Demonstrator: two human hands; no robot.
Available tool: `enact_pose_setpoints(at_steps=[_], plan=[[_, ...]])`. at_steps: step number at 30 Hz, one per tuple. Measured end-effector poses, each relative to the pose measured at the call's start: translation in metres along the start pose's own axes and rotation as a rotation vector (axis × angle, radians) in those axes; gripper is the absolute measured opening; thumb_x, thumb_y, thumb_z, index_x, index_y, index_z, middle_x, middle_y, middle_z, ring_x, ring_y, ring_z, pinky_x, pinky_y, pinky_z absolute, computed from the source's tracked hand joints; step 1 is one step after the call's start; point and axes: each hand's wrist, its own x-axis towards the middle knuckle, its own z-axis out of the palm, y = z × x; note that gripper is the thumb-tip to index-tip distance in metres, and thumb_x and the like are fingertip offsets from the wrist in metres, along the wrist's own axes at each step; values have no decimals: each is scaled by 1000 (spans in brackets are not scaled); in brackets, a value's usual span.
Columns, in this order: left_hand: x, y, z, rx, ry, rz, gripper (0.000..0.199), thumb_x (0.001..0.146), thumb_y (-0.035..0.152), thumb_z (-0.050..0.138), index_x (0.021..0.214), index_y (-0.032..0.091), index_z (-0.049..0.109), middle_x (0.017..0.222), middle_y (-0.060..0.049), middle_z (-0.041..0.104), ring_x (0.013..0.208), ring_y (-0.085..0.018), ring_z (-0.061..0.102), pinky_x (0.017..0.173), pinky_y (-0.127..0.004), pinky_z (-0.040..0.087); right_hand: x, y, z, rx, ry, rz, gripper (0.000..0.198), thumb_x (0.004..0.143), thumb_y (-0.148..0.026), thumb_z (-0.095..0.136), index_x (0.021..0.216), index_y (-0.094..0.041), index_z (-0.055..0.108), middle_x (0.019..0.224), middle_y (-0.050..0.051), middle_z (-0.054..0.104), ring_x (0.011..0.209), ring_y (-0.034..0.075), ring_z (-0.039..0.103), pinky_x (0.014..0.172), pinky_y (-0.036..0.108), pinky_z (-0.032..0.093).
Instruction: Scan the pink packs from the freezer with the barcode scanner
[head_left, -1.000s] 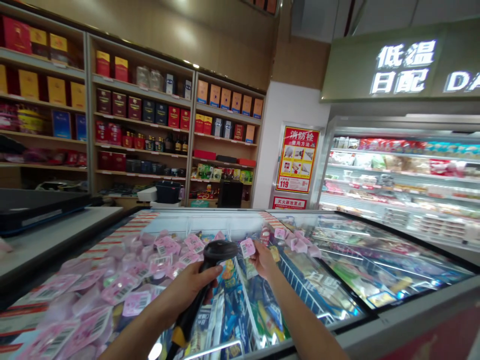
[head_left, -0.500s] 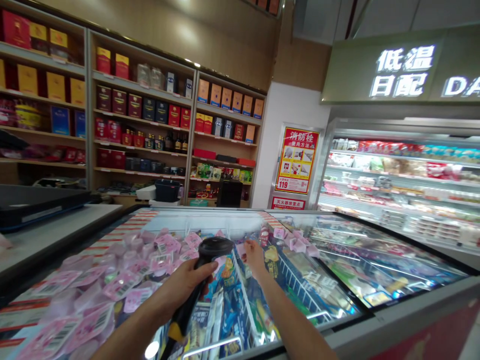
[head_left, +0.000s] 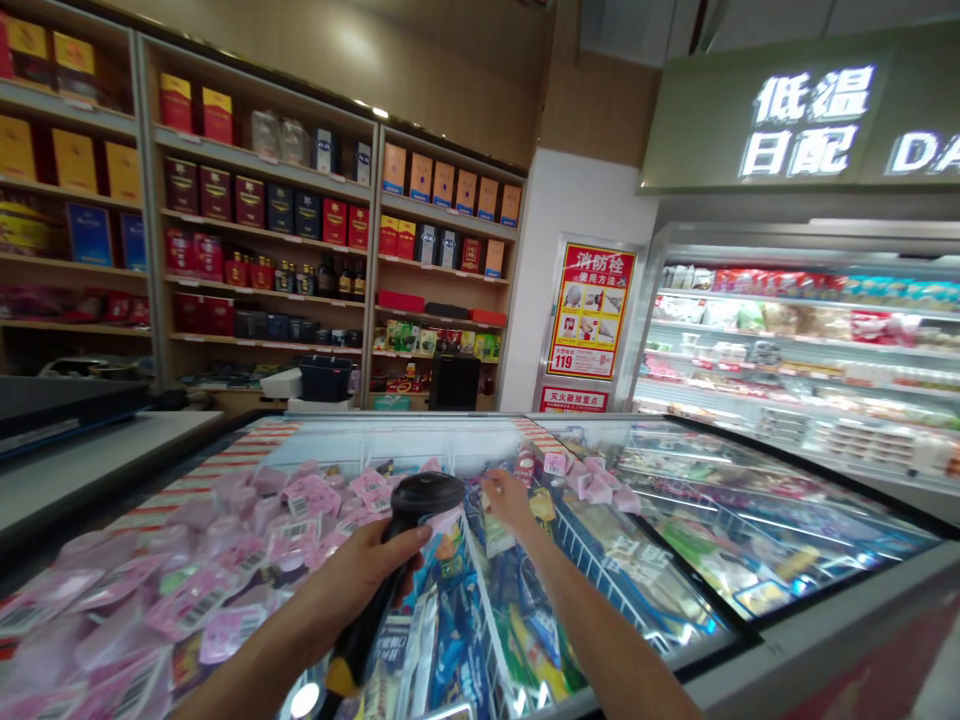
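My left hand (head_left: 375, 575) is wrapped around the handle of a black barcode scanner (head_left: 426, 495) with a yellow patch low on its grip. The scanner's head is raised over the freezer, tilted away from me. To its right, my right hand (head_left: 506, 500) reaches forward with curled fingers; whatever may be between them is too small and blurred to make out. Many pink packs with barcode labels (head_left: 199, 595) lie heaped on the freezer's left side. A smaller group of pink packs (head_left: 596, 480) lies beyond my right hand.
The chest freezer (head_left: 795, 640) has a glass top, with wire baskets (head_left: 600, 565) of bagged frozen food beneath. A counter (head_left: 112, 450) borders it on the left. Shelves of boxed bottles (head_left: 262, 210) stand behind, and a lit chiller (head_left: 795, 350) is at the right.
The view has shifted slightly to the right, so shelves and packs sit further left. My left hand still grips the scanner. A pale pink patch beside my right fingers no longer shows.
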Motion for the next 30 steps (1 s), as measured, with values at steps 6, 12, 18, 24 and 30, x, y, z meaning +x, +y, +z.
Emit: enact_pose_setpoints(at_steps=[6, 12, 18, 24, 30], plan=[[28, -6, 4, 58, -54, -58, 35, 60, 52, 51, 56, 18, 45, 40, 6, 49, 38, -8, 41, 41, -20, 29, 58, 50, -77, -637, 229, 92, 39, 78, -16, 34, 115, -15, 44, 113, 9, 52, 103, 18, 48, 83, 26, 36], [43, -8, 10, 36, -91, -62, 36, 59, 54, 51, 57, 18, 45, 42, 6, 48, 39, -8, 40, 42, -20, 28, 84, 80, -93, -754, 153, 180, 38, 75, -4, 31, 106, -13, 52, 104, 15, 56, 93, 19, 54, 78, 30, 38], [32, 1, 11, 23, -88, -74, 33, 60, 50, 52, 58, 18, 45, 44, 6, 48, 41, -8, 42, 43, -21, 30, 70, 71, -89, -689, 152, 150, 26, 75, -10, 37, 85, -13, 61, 90, 13, 61, 92, 21, 54, 77, 29, 37], [9, 6, 11, 33, -85, -22, 30, 60, 47, 53, 56, 18, 44, 43, 8, 46, 40, -7, 39, 43, -20, 28, 43, 31, -81, -426, 36, 81, 23, 72, -14, 43, 82, -15, 64, 77, 5, 65, 72, 13, 58, 64, 20, 41], [4, -8, -1, 117, -71, -23, 32, 61, 49, 51, 59, 18, 45, 41, 7, 47, 39, -8, 40, 43, -21, 28, 19, -14, -65, -130, -117, 91, 20, 70, -12, 45, 79, -14, 62, 44, -4, 53, 39, 7, 46, 42, 17, 38]])
